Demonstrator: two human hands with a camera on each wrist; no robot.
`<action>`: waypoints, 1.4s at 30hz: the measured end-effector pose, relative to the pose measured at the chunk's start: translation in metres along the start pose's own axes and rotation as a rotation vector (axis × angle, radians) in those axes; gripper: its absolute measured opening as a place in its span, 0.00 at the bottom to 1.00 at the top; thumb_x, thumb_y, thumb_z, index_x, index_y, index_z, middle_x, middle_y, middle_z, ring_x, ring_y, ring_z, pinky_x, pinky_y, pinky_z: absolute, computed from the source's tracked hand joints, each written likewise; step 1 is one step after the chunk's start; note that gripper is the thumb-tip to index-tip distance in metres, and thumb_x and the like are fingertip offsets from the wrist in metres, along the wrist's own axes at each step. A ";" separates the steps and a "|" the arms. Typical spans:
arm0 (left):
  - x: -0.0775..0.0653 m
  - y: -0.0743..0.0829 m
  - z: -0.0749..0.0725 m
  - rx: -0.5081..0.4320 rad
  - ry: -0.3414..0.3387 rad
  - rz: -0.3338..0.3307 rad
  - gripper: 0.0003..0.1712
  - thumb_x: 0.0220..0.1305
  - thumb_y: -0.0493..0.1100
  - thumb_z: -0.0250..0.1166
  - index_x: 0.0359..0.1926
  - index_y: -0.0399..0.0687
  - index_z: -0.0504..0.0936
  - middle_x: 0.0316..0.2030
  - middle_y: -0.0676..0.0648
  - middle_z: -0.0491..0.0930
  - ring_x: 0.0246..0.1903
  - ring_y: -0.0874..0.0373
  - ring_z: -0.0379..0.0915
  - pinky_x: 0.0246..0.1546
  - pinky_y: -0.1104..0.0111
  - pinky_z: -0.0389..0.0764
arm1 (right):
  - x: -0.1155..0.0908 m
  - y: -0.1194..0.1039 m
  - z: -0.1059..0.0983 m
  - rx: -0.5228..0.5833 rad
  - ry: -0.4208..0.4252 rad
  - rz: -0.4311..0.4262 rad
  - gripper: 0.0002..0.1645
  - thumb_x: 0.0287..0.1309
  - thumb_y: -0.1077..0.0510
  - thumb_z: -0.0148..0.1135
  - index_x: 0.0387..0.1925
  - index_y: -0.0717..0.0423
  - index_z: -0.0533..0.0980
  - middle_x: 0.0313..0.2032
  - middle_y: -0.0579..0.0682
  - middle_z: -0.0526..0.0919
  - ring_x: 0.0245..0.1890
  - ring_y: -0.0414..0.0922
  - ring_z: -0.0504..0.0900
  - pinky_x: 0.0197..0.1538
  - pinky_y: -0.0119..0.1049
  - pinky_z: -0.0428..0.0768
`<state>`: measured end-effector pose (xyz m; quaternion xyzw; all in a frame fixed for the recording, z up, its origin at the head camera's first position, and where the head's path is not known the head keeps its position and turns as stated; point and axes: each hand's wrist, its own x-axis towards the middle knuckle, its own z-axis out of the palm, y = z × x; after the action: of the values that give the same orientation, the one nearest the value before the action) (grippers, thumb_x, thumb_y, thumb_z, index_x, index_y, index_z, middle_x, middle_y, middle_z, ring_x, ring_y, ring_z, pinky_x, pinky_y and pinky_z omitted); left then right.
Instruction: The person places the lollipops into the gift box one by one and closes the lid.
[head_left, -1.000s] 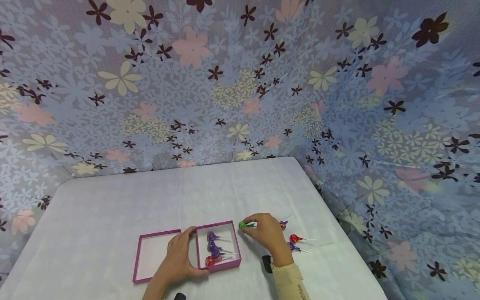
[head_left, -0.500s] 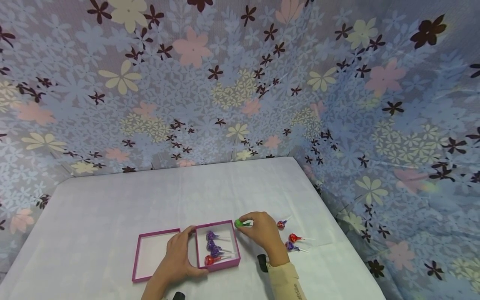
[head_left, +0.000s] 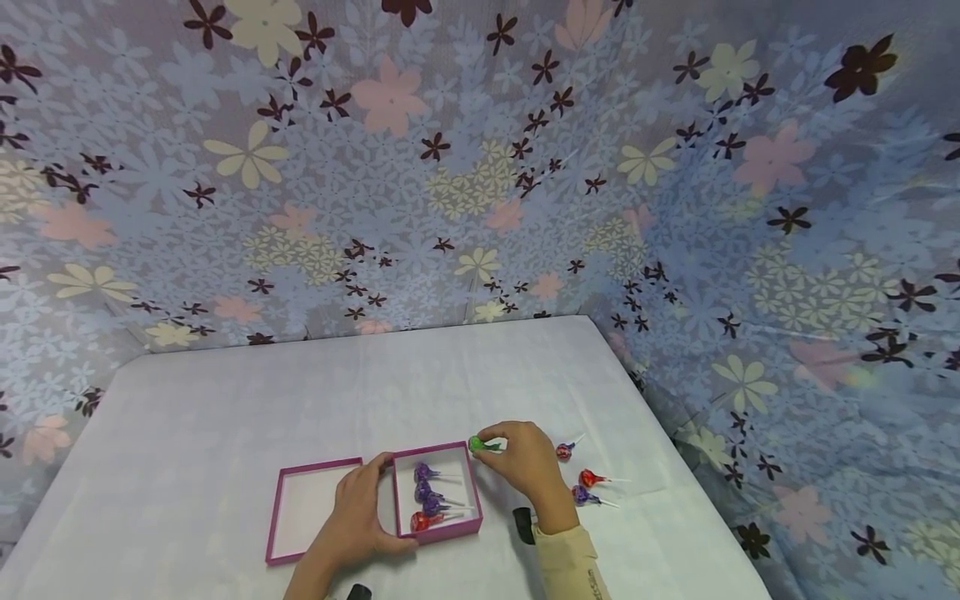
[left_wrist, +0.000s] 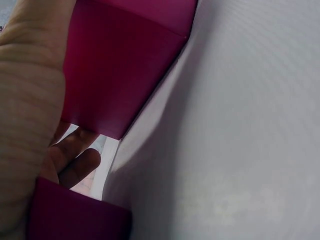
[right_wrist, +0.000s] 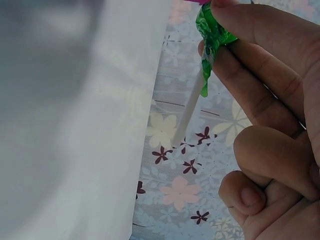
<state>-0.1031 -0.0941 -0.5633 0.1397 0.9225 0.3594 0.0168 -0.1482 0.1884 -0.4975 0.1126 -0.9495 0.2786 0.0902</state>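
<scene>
My right hand [head_left: 527, 463] pinches a green-wrapped lollipop [head_left: 477, 444] between thumb and fingertips, beside the far right corner of the pink-rimmed box [head_left: 480, 527]. In the right wrist view the green lollipop [right_wrist: 212, 35] has its white stick free, and the other fingers are curled in. My left hand [head_left: 356, 510] holds the box at its left, thumb along the near side and fingers at the far left corner. Inside the box lie purple lollipops [head_left: 423, 492] in a column, with a red lollipop [head_left: 422, 522] nearest me. The box wall [left_wrist: 120, 65] fills much of the left wrist view.
Left of the box lies a second pink-edged tray or lid [head_left: 276, 508], partly behind my left hand. On the white table [head_left: 247, 408] to the right are a red-and-purple lollipop [head_left: 564, 451], a red lollipop [head_left: 589, 478] and a purple lollipop [head_left: 582, 496]. A floral cloth backs the table.
My right hand has shifted slightly left with the green lollipop, up to the box's right rim, uncovering more of the loose lollipops. The left hand stays on the box.
</scene>
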 end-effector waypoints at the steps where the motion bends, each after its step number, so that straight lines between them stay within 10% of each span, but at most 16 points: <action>1: 0.000 0.000 0.000 -0.002 0.000 -0.001 0.82 0.22 0.75 0.82 0.75 0.40 0.56 0.69 0.40 0.66 0.69 0.40 0.56 0.72 0.42 0.53 | 0.000 -0.001 -0.001 0.002 0.002 0.000 0.12 0.50 0.46 0.78 0.37 0.42 0.89 0.39 0.39 0.90 0.45 0.44 0.87 0.50 0.45 0.84; 42: 0.001 -0.002 -0.003 0.001 -0.010 0.033 0.81 0.23 0.76 0.81 0.74 0.40 0.55 0.69 0.39 0.66 0.69 0.40 0.57 0.72 0.43 0.51 | 0.001 -0.056 0.021 0.102 -0.128 -0.218 0.10 0.49 0.46 0.79 0.35 0.38 0.89 0.36 0.33 0.89 0.41 0.33 0.86 0.47 0.32 0.83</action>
<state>-0.1053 -0.0971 -0.5623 0.1566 0.9202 0.3584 0.0152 -0.1367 0.1309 -0.4862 0.2369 -0.9202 0.3071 0.0532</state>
